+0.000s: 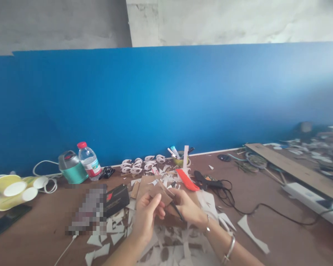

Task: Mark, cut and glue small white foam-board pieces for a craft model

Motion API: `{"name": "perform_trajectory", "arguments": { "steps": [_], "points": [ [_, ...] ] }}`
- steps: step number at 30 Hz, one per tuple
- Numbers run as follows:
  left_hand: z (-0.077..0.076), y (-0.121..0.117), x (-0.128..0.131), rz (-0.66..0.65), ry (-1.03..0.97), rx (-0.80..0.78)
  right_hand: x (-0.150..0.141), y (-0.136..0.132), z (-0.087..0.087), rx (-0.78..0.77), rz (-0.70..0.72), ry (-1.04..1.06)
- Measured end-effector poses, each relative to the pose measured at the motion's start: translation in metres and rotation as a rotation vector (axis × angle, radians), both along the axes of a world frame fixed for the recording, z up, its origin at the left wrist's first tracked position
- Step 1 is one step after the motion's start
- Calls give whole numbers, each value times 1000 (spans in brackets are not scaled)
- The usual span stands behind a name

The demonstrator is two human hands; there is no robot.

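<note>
My left hand (147, 214) pinches a small piece of brown cardboard (165, 196) between thumb and fingers. Closed around a pair of scissors with a dark handle (177, 212) is my right hand (188, 208), right beside the left; its fingers partly hide the scissors, and the blades are hard to make out against the cardboard. Under both hands lies a larger cardboard sheet (145, 184). White paper offcuts (117, 237) are scattered around it. Just beyond the right hand rests an orange-red tool (187, 180), with a black glue gun (207, 181) to its right.
Several white cut-out shapes (135, 170) stand by the blue partition (166, 107). On the left are a water bottle (90, 162), a teal container (73, 170), a black box (116, 199) and paper rolls (13, 188). A cable (262, 205) crosses the right side toward a power strip (308, 199).
</note>
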State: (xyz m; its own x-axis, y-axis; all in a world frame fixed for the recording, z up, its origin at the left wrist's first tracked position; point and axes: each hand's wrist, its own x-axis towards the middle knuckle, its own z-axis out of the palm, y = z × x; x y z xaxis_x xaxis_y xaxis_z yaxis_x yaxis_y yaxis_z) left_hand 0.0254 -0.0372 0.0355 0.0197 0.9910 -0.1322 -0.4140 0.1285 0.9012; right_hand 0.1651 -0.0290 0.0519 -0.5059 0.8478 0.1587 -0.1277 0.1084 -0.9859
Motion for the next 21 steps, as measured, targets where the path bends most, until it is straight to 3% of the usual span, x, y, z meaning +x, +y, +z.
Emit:
{"name": "perform_trajectory", "arguments": {
  "steps": [4,6,14,21],
  "points": [
    [-1,0,0,24,-6,-17,5,4,-12,151,-257,-230],
    [-1,0,0,23,-16,-21,8,5,-14,210,-308,-313],
    [0,2,1,7,-16,-24,-1,1,-7,50,-104,1],
    [2,0,1,14,-16,-30,-2,1,-10,34,-115,10]
  ]
}}
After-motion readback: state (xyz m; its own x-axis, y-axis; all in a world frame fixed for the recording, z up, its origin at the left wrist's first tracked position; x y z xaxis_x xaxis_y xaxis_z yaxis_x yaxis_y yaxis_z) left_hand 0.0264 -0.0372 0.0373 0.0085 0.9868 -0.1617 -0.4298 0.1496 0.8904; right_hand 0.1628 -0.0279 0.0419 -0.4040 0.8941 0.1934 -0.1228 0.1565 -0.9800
